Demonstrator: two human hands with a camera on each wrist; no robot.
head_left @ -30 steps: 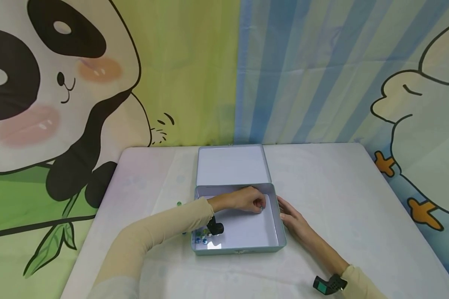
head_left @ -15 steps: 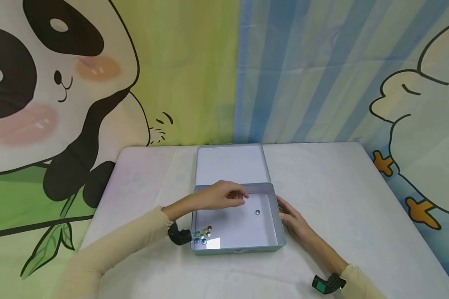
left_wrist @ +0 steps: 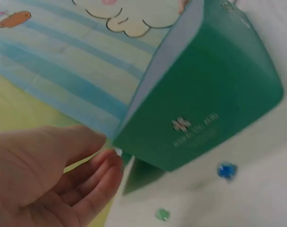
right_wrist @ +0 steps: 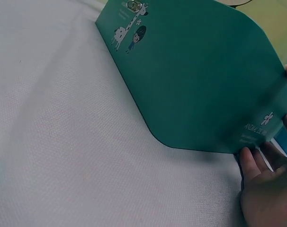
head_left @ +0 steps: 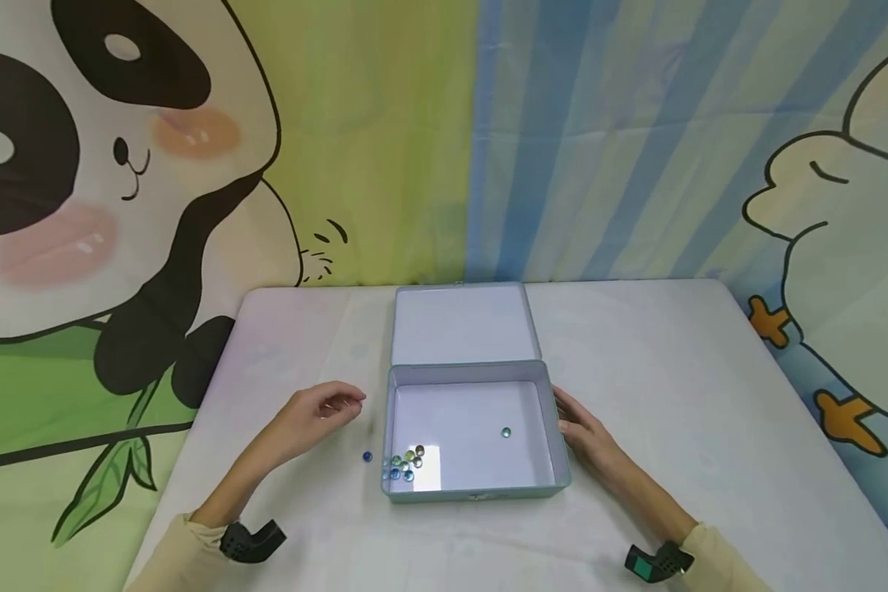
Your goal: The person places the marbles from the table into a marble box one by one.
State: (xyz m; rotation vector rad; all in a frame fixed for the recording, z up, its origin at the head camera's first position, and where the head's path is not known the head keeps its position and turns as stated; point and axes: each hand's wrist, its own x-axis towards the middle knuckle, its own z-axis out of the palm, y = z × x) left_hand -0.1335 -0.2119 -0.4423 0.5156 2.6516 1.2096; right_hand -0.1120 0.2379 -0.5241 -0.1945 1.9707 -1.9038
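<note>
An open, hinged tin box [head_left: 481, 496] lies on the table, green outside and pale inside. Several small coloured glass marbles [head_left: 409, 475] cluster in its front left corner; one greenish marble [head_left: 506, 432] sits apart near the right side. My left hand [head_left: 314, 419] hovers left of the box, fingers loosely bent, with no marble visible in its grasp. On the table below it are a blue marble [left_wrist: 227, 170] and a green marble [left_wrist: 162, 214]; the head view does not show the green one. My right hand [head_left: 592, 444] rests its fingers against the box's right wall.
The box's lid [head_left: 466, 325] lies folded back behind it. A white cloth covers the table [head_left: 636, 353]. Behind stands a printed curtain [head_left: 385, 148] with cartoon animals. Each forearm wears a dark wrist camera [head_left: 253, 543].
My left hand has left the inside of the box and moved left, past its left wall. The greenish marble stays behind near the right side. My right hand keeps its place.
</note>
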